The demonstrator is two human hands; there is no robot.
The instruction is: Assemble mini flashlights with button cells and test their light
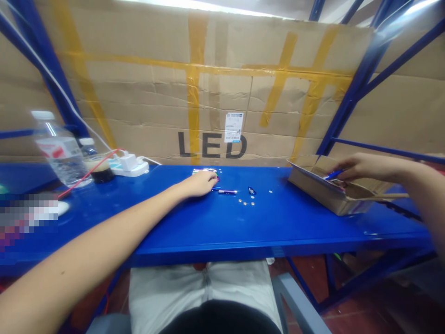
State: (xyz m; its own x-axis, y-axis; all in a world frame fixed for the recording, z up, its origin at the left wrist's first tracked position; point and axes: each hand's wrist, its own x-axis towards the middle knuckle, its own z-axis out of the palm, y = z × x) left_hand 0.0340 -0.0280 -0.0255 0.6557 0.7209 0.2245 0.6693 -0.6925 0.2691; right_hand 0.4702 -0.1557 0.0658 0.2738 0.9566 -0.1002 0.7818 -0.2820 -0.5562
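My left hand (202,183) rests on the blue tabletop, its fingers curled and partly hidden. A thin blue piece (216,189) shows by its fingertips; whether they grip it is unclear. Beside it lies a slim purple metal tube (227,192). A row of small slim pieces (205,171) lies just behind the hand. To the right are a dark clip with a metal part (251,190) and several small silvery discs (245,203). Over the open cardboard box (313,189), my right hand (355,167) has its fingers closed on a slim blue object (333,175).
At the left stand a water bottle (64,153), a bottle of dark liquid (99,167) and a white power strip (134,168) with cables. A large taped cardboard sheet (153,102) backs the table. Blue metal posts (351,106) rise at both sides.
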